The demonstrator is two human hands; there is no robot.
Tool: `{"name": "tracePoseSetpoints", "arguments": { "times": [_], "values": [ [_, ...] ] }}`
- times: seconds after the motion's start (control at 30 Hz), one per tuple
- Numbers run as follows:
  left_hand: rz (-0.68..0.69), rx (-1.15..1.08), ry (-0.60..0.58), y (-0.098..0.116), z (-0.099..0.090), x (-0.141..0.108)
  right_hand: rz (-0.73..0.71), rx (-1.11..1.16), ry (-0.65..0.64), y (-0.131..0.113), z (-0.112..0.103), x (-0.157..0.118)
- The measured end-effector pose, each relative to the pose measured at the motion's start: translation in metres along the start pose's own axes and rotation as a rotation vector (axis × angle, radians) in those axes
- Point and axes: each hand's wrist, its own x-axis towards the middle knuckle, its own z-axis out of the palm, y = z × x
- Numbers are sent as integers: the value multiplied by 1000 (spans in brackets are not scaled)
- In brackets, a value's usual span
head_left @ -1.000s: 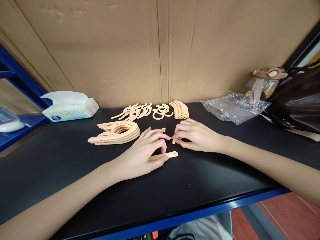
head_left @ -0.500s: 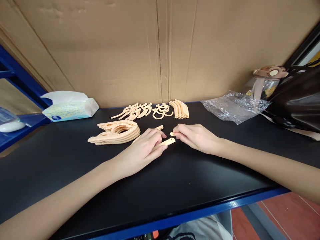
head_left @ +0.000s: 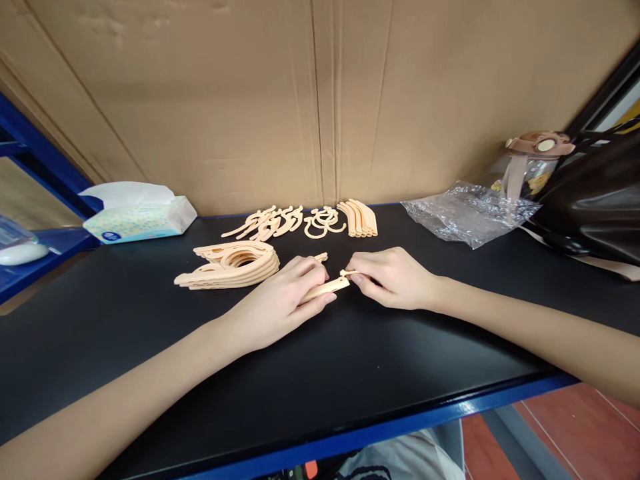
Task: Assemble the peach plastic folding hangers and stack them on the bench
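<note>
My left hand (head_left: 285,297) is closed around a cream plastic hanger arm (head_left: 333,286), whose flat end with a small hole sticks out to the right. Beyond the knuckles, another cream end (head_left: 321,257) shows; most of it is hidden by the hand. My right hand (head_left: 395,277) pinches a cream hanger hook (head_left: 346,273), its small knob tip just above the holed end. Whether the two touch I cannot tell. Left of my left hand lies a stack of cream hangers (head_left: 250,270).
Along the back of the black table (head_left: 320,380) lie loose curved hanger parts (head_left: 273,223), several hooks (head_left: 320,230) and a row of hanger arms (head_left: 359,220). A tissue pack (head_left: 140,223) stands left. Clear plastic wrap (head_left: 465,213), a bottle (head_left: 537,167) and a black bag (head_left: 595,200) are right.
My right hand has turned the hook, so its thin shank and knob now show over the arm's end. The arm in my left hand has tilted slightly.
</note>
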Motion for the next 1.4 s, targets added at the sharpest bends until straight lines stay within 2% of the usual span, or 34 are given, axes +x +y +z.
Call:
{"name": "tracePoseSetpoints", "arguments": {
  "times": [0.27, 0.4, 0.63, 1.4],
  "values": [
    [73, 45, 15, -3, 4, 1, -43, 68, -46, 2, 0, -2],
    [78, 38, 20, -5, 6, 1, -14, 100, -61, -1, -1, -1],
    [92, -19, 32, -5, 5, 0, 61, 289, -101, -9, -4, 1],
    [82, -70, 39, -6, 5, -1, 81, 148, -32, -10, -4, -1]
  ]
}}
